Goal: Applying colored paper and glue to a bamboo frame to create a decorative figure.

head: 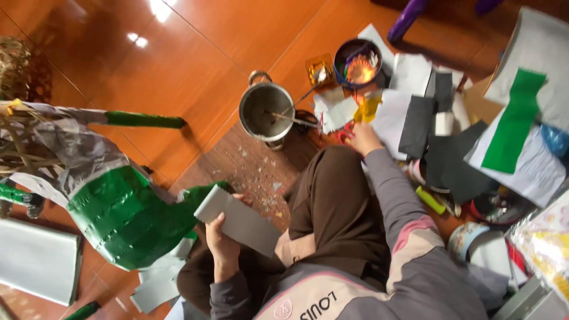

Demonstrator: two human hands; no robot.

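Seated on the floor, I hold a flat grey rectangular sheet [240,222] in my left hand [220,242] while my right hand [363,138] reaches into the paper scraps ahead.

My left hand's fingers are curled shut around the sheet's lower edge, thumb on its face, and the sheet tilts from ten o'clock to four o'clock over my brown-trousered knee. At nine o'clock from it stands a paper-covered figure wrapped in green tape [124,216], its edge just beside the sheet. My right hand lies at twelve o'clock, fingers down on small white and yellow paper pieces [347,111]; I cannot tell whether it grips anything. At eleven o'clock of that hand sits a round steel pot [266,111], with dark grey sheets [435,133] at three o'clock.
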